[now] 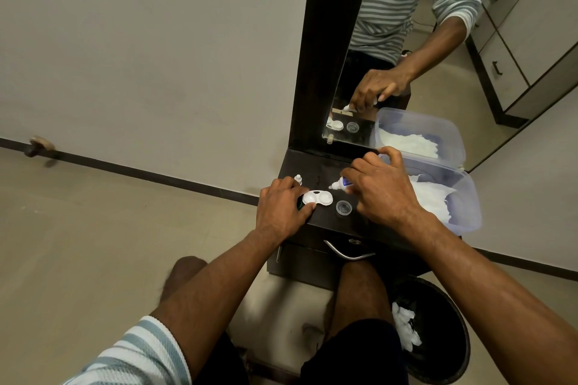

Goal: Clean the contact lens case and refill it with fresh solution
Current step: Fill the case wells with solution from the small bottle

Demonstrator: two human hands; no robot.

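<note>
The white contact lens case [317, 197] lies open on the dark dresser top [316, 166], both wells showing. My left hand [283, 206] holds its left end, thumb on the rim, with a green lid [299, 204] peeking out under the fingers. My right hand [380, 189] grips a small white solution bottle [339, 185] tilted on its side, its nozzle pointing left just above and right of the case. A clear round lid [343, 207] lies on the top right of the case. The bottle's small white cap [298, 179] stands behind my left hand.
A clear plastic tub [469, 209] holding white tissues sits at the right of the dresser top, against the mirror [391, 40]. A black bin [444, 334] with used tissues stands on the floor at lower right. A drawer handle [347, 251] sticks out below the top.
</note>
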